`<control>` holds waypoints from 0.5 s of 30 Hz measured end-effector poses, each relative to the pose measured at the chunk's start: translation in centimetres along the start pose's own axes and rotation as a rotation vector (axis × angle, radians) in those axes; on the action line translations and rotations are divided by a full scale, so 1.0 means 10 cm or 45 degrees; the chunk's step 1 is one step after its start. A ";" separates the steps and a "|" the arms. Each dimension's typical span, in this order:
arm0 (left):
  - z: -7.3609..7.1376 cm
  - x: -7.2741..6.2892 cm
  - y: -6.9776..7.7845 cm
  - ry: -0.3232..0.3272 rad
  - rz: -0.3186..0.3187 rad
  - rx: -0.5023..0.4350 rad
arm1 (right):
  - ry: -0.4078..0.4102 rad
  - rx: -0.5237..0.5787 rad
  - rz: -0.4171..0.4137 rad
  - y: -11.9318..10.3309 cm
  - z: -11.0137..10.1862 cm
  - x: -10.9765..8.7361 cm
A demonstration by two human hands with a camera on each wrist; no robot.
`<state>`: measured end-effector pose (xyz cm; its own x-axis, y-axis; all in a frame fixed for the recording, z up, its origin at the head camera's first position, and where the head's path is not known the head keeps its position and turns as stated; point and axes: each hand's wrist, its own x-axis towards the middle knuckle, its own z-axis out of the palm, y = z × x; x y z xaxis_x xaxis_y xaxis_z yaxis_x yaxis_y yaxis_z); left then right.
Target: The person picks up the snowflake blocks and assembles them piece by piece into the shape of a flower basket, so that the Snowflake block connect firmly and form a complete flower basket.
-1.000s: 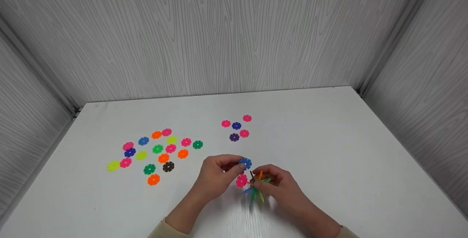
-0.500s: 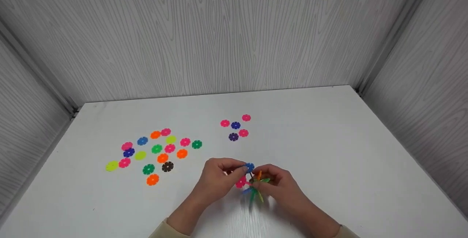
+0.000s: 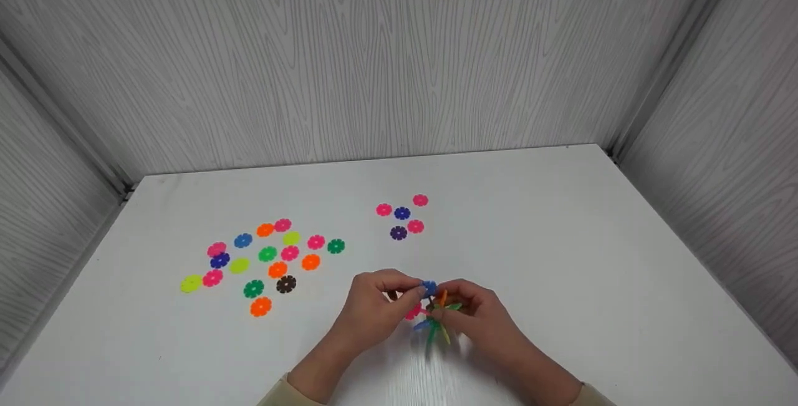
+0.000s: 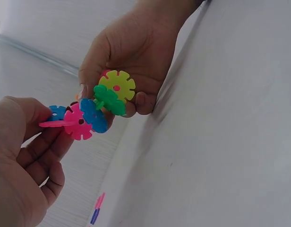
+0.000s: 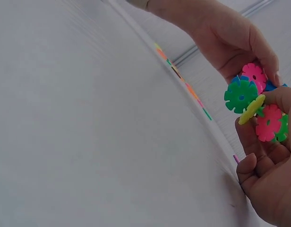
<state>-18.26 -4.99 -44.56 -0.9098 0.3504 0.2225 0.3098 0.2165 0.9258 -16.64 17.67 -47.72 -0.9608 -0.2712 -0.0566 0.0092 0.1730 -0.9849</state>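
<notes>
My left hand (image 3: 376, 309) pinches a small blue snowflake disc (image 3: 429, 288) between thumb and fingertips. The disc's edge is right at a dark spoke of a cluster of interlocked snowflake discs (image 3: 434, 325). My right hand (image 3: 480, 315) grips that cluster by its right side, above the table. In the left wrist view the cluster shows a yellow disc (image 4: 127, 83), a green disc (image 4: 112, 104) and a pink disc (image 4: 78, 127), all notched round the rim. Another green disc (image 5: 241, 97) faces the right wrist camera. Fingers hide part of the cluster.
Several loose discs in mixed colours, among them a brown disc (image 3: 286, 284) and an orange disc (image 3: 260, 307), lie flat on the white table (image 3: 530, 206) to the left. A smaller group with a purple disc (image 3: 398, 232) lies beyond the hands. Grey wood-grain panels (image 3: 374, 57) enclose the table.
My left hand has moved slightly right and down, bringing the blue disc from apart to the dark spoke of the cluster. My right hand has kept nearly still with the cluster.
</notes>
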 end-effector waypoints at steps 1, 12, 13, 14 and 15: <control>0.01 0.00 0.00 -0.002 -0.003 0.000 | 0.001 -0.001 -0.006 0.00 0.00 0.00; 0.05 -0.01 -0.04 -0.013 -0.034 -0.005 | 0.038 -0.018 -0.018 -0.02 -0.01 0.00; 0.05 -0.01 -0.05 -0.016 -0.039 -0.007 | 0.041 -0.019 -0.016 -0.02 -0.01 0.00; 0.06 -0.01 -0.05 -0.019 -0.044 -0.005 | 0.044 -0.021 -0.016 -0.02 -0.02 0.00; 0.06 -0.01 -0.06 -0.020 -0.049 -0.002 | 0.046 -0.019 -0.014 -0.02 -0.02 0.00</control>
<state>-18.18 -4.59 -45.30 -0.9167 0.3559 0.1816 0.2739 0.2286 0.9342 -16.66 17.84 -47.53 -0.9703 -0.2387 -0.0392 -0.0056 0.1840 -0.9829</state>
